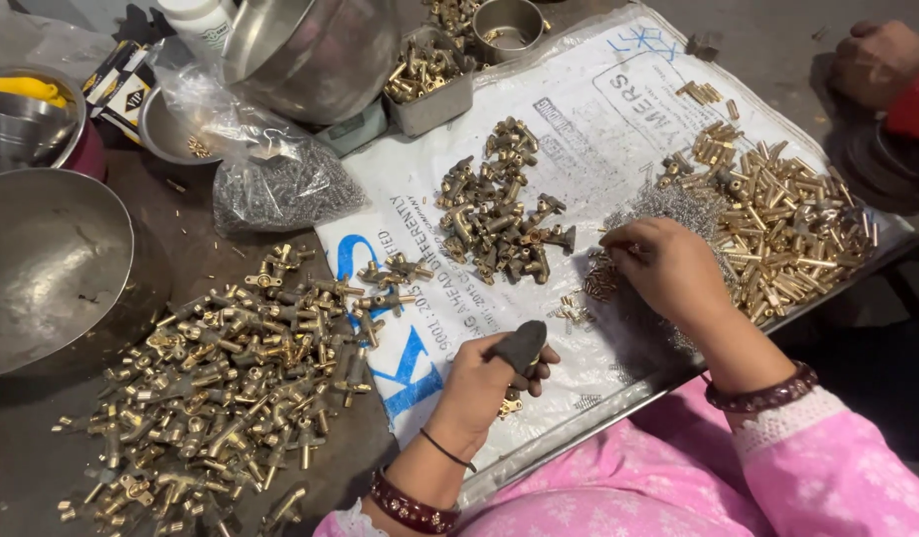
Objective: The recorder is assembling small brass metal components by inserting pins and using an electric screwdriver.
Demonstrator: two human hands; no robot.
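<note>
Mid-assembly, by the look of it: left hand (494, 373) clamped on a small brass T-shaped fitting (510, 403), dark cap on thumb, above the white printed sack sheet (598, 129). Right hand (668, 268) pinched together among tiny steel springs (668, 209), beside heaped short brass pins (787, 234). Next probably calls for fine alignment, spring into fitting.

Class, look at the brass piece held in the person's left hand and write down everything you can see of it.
The brass piece is small, yellow-gold and metallic-looking. Most of it is hidden: only a short knobbly end shows below the left hand, whose fingers close around it. A dark grey cover over one finger sits above it. It is held just over the white printed sheet; whether it touches the sheet cannot be told. Its full shape cannot be made out.
</note>
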